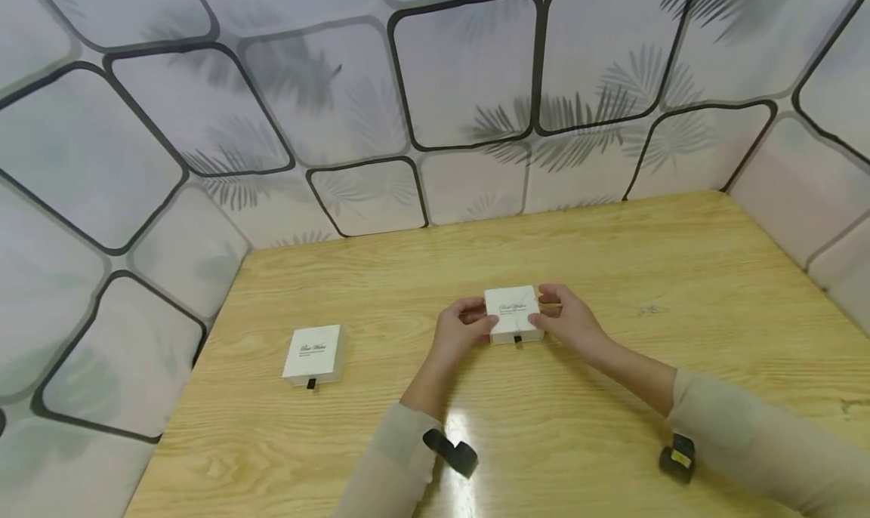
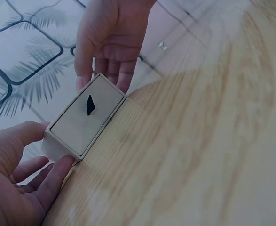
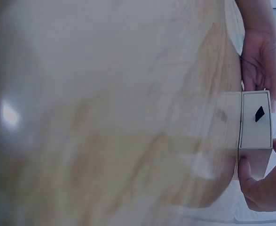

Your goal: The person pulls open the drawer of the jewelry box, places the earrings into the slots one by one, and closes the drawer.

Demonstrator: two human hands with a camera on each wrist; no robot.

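Note:
A small white drawer-style gift box (image 1: 513, 310), with dark lettering on its lid and a black pull tab (image 2: 90, 105) on its front, lies on the table between both hands. My left hand (image 1: 458, 333) holds its left side, thumb at the near corner. On the opposite side, my right hand (image 1: 574, 323) grips the box with the thumb by the near right corner. The drawer sits closed in the sleeve in both wrist views. Fingers behind the box are partly hidden. A second, matching white box (image 1: 314, 352) stands to the left, apart from either hand.
The wood-grain table (image 1: 381, 291) is bordered by a patterned fabric wall (image 1: 469, 72) at the back and sides. Some tiny shiny pieces (image 1: 648, 309) lie to the right of my right hand, too small to identify. Each sleeve carries a dark wrist device (image 1: 678, 457).

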